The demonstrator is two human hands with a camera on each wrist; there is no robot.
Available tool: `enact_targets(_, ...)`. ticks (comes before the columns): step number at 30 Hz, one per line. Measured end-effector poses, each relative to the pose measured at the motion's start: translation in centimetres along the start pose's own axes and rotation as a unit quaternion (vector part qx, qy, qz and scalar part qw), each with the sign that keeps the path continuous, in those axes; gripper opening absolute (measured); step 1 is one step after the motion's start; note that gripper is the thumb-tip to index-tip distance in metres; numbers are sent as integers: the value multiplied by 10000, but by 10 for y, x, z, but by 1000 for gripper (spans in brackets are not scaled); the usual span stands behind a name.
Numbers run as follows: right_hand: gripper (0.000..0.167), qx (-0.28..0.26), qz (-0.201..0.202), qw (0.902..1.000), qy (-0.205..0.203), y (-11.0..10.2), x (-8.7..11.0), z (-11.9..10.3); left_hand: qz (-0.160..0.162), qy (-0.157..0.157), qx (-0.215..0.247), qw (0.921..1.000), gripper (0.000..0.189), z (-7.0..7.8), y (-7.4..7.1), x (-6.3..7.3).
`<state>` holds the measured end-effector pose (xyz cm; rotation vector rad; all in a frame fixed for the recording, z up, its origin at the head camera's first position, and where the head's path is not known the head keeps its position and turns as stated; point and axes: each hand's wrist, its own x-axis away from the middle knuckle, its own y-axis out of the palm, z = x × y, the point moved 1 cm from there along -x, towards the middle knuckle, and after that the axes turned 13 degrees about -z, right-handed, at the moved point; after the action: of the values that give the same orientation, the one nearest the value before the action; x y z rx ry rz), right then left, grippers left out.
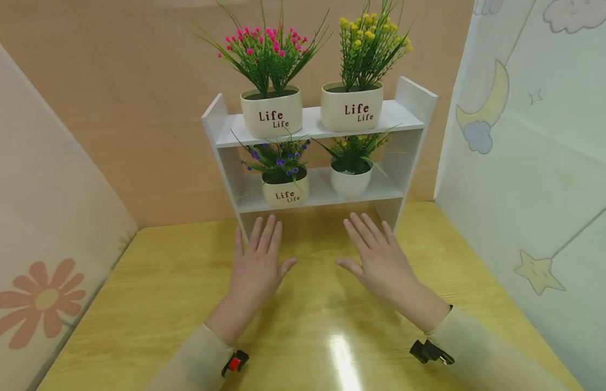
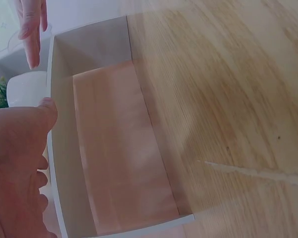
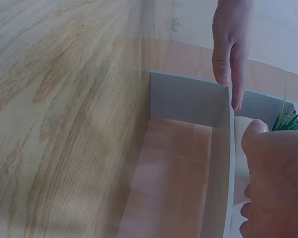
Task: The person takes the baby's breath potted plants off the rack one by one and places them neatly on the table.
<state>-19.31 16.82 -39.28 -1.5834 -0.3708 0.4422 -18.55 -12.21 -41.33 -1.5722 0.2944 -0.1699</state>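
- My left grip (image 1: 256,269) is wide: palm down, fingers straight, thumb held out toward the middle.
- My right grip (image 1: 381,260) is just as wide, its thumb pointing back toward the left one; the two are apart.
- Both reach toward the white shelf (image 1: 403,163), in front of its lower part; I cannot tell whether my fingertips touch it.
- The shelf stands on the yellow wooden worktop (image 1: 303,320), near the back wall (image 1: 151,125).
- On its top board, a pot of pink flowers (image 1: 272,115) sits on the left and a pot of yellow flowers (image 1: 352,111) on the right, both cream and lettered "Life".
- On the board below, a smaller lettered pot of purple flowers (image 1: 285,190) stands on the left, beyond my left fingers.
- Beside it, to the right, is a round white pot (image 1: 352,182) with green leaves and small yellowish blooms.
- All four pots stand upright.
- A pale sleeve covers each forearm, with a black device near each cuff.
- The right wall (image 1: 542,163) shows a moon and a star; the left wall (image 1: 49,190), an orange flower.
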Motion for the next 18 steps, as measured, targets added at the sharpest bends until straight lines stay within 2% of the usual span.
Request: enact_targets(18, 91, -116, 195, 9996, -165, -11, 6, 0, 68, -201, 81, 9997, 91, 0, -14, 7)
